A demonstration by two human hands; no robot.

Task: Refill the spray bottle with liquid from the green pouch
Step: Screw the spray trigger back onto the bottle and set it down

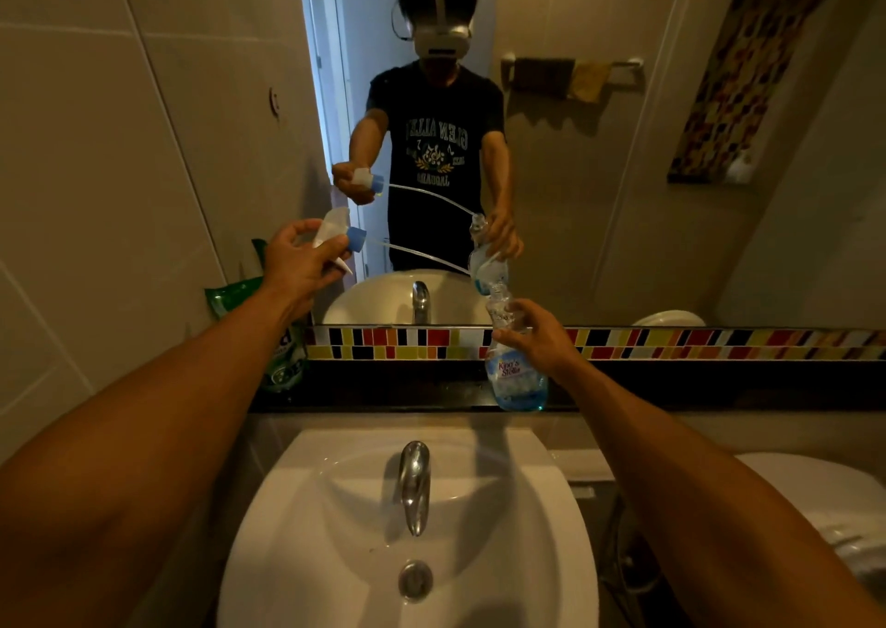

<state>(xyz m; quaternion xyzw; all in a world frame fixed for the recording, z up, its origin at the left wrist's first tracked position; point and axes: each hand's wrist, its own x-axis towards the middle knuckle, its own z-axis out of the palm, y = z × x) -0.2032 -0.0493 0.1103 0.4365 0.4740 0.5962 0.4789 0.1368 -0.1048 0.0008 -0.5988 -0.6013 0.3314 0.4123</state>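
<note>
- left hand (299,263) is up high with the arm stretched forward over the left side of the sink (551,507), fingers curled around the white spray head (333,234), which is fully off the bottle
- spray head lies roughly sideways in that grip, blue collar (357,238) pointing right, trigger poking down past the fingers
- its thin clear dip tube (422,254) runs off to the right, sloping slightly down toward the bottle neck; can't tell if the tip is inside the opening or just at it
- right hand (539,340) is wrapped around the upper part of the spray bottle (515,378), thumb on the near side, arm reaching forward from the lower right
- bottle stands on the dark counter ledge (383,390) behind the sink, near the basin's back right edge, tilted a bit to the left, with a little blue liquid at the bottom
- green pouch (239,294) stands at the left end of the same ledge against the wall, partly hidden by the left forearm, nobody touching it
- chrome tap (414,483) sits mid-basin between both arms
- mirror (599,148) above the tile strip reflects the person and both hands
</note>
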